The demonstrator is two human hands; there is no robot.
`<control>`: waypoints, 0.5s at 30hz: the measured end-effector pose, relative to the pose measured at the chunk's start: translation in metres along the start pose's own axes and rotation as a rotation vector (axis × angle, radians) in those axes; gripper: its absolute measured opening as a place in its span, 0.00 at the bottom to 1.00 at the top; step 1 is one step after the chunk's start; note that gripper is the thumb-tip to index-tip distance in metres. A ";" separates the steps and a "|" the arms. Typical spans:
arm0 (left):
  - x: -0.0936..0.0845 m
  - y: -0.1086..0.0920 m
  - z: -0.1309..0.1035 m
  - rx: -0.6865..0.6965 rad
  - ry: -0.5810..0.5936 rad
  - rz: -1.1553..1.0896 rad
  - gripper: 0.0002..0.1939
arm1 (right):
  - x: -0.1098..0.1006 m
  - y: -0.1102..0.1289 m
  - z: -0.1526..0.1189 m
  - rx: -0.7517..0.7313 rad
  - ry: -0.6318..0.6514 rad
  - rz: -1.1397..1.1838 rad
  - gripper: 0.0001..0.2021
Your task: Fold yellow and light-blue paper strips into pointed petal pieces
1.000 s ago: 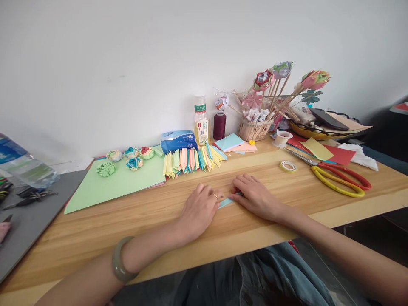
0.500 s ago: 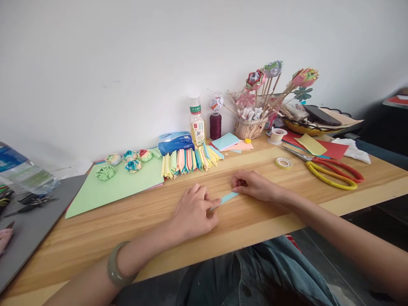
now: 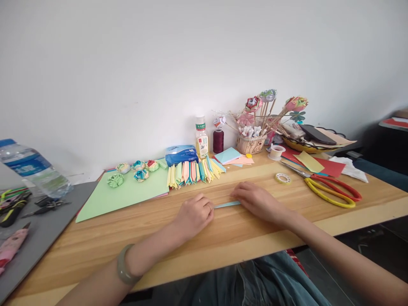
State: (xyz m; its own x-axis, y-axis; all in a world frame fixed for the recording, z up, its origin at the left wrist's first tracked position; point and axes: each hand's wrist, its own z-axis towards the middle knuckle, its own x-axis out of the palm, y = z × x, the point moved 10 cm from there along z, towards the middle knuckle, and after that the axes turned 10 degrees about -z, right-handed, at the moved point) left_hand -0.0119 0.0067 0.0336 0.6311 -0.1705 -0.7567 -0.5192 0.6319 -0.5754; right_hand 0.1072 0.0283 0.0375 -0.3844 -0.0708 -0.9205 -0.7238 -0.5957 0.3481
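Note:
A narrow light-blue paper strip (image 3: 227, 205) stretches between my two hands, low over the wooden table. My left hand (image 3: 195, 214), its fingers curled, is closed on the left end of the strip. At the other end my right hand (image 3: 256, 200) grips the strip, with the fingertips partly hidden behind the hand. Beyond them lies a row of folded paper pieces (image 3: 194, 173) in yellow, pink, green and blue. A green sheet (image 3: 105, 197) to the left carries several folded paper flowers (image 3: 115, 180).
Scissors (image 3: 331, 191) and a tape roll (image 3: 283, 178) lie to the right. Along the wall stand a tissue pack (image 3: 181, 155), a drink bottle (image 3: 202, 138), a thread spool (image 3: 218, 141) and a basket (image 3: 251, 145) of paper flowers. A large water bottle (image 3: 35, 168) is at left.
My left hand's fingers have curled in on the strip, where one finger lay stretched along it. The strip now looks narrower and more level. The view has tilted up and shifted left.

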 end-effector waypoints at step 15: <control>-0.005 0.017 0.002 -0.298 -0.131 -0.878 0.17 | 0.045 0.044 0.014 0.180 0.103 0.672 0.27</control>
State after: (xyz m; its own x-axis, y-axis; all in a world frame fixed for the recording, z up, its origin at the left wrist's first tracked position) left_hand -0.0225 0.0199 0.0283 0.9179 -0.3965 0.0172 0.0592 0.0940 -0.9938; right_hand 0.0496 0.0102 0.0136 -0.7322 -0.4578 -0.5044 -0.4353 -0.2550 0.8634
